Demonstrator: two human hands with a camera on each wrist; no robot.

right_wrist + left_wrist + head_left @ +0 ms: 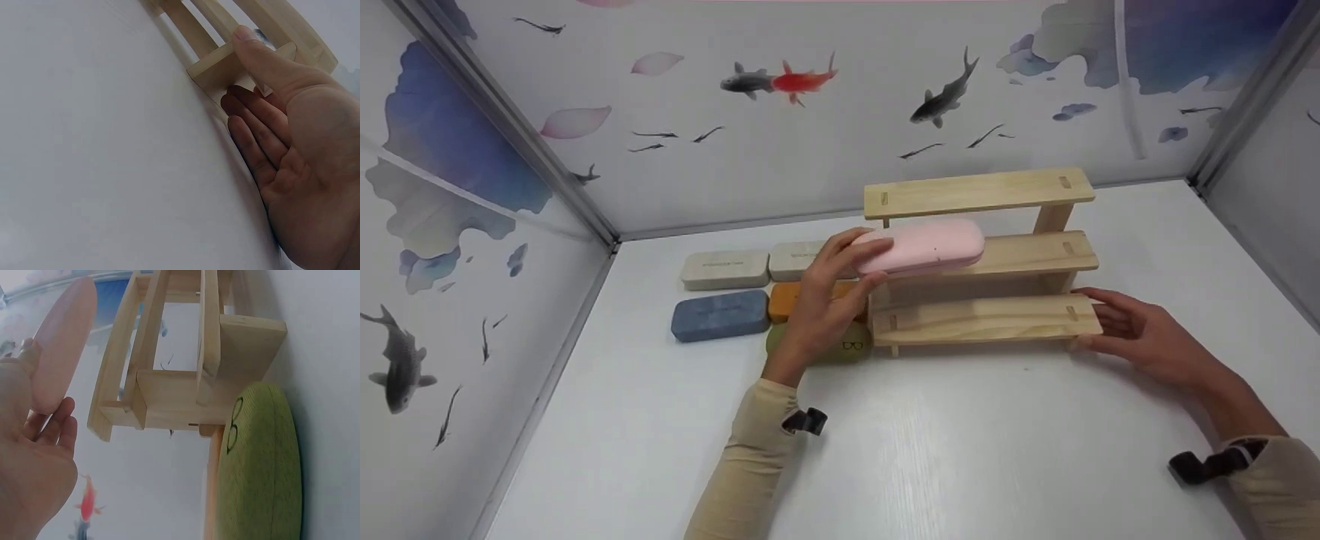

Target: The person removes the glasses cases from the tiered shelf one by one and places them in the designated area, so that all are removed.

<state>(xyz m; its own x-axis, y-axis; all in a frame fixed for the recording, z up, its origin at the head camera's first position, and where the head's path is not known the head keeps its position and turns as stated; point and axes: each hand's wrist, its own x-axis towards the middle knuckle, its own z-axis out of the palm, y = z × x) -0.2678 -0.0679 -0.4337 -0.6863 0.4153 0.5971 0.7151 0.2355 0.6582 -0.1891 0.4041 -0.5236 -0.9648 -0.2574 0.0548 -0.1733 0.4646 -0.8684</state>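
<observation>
My left hand (826, 296) grips one end of a pink glasses case (926, 246), thumb in front and fingers over the top. The case is held up before the middle tier of a three-tier wooden display rack (990, 319). In the left wrist view, the pink case (64, 346) tilts upward beside the rack (169, 391), apart from it. At the rack's right end, my right hand (1155, 341) holds the lower board's corner. The right wrist view shows its thumb (256, 53) along the board and its other fingers by the side panel.
Left of the rack lie two pale cases (725, 270), a blue case (720, 315), an orange case (784, 300) and a green case (851, 346) with a glasses print. My left forearm partly covers these. Printed wall panels (675, 180) enclose the white table (960, 450).
</observation>
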